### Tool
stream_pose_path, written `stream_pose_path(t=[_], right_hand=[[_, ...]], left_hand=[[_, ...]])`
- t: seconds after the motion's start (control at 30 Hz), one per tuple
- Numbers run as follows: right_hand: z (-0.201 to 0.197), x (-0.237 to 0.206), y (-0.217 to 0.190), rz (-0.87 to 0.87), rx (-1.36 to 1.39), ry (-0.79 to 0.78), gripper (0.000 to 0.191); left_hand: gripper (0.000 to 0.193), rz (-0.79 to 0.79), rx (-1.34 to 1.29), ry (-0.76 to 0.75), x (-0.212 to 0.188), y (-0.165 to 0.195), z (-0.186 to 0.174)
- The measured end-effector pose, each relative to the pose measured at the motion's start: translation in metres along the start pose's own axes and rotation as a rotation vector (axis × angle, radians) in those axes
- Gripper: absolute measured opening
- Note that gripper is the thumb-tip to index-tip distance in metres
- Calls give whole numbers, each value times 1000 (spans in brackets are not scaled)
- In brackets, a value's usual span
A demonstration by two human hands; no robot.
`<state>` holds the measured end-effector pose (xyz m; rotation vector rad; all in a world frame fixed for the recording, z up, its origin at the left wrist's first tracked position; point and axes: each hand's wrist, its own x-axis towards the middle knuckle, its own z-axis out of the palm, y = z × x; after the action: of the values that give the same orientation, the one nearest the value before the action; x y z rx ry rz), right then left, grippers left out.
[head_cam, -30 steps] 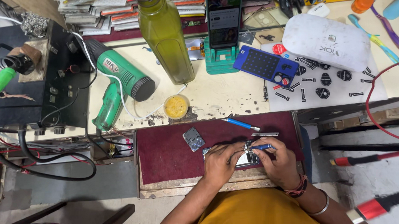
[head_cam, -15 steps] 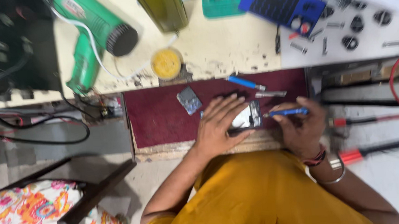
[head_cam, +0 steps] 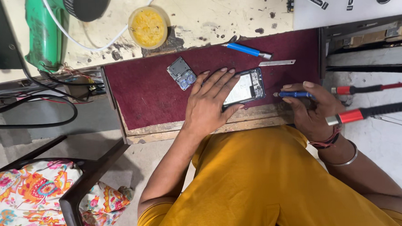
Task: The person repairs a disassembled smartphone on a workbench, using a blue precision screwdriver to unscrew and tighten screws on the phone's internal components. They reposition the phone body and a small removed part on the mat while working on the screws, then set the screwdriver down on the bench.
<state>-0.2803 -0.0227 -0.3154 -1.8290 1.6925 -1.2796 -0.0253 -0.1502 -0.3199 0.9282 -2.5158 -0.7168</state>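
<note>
The person wears a mustard-yellow short-sleeved cotton shirt (head_cam: 263, 187). At four o'clock, the right wrist carries a red-and-dark thread band (head_cam: 324, 140) and a thin silver metal bangle (head_cam: 347, 157).

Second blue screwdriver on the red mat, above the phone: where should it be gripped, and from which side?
Probably grip the blue screwdriver by its blue handle, coming straight down from above, fingers closing across its width. It lies flat on the red mat, slanted, metal end toward the thin metal strip, with free space either side of the handle.
</note>
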Motion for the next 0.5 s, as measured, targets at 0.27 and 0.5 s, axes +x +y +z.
stream_pose_path(t=[0.27,0.5], right_hand=[[6,-1,4,-56,5,25,48],[5,-4,8,-101,-1,-7,48]], left_hand=[[69,-24,9,-17,2,2,0],[69,-31,13,-20,2,3,2]])
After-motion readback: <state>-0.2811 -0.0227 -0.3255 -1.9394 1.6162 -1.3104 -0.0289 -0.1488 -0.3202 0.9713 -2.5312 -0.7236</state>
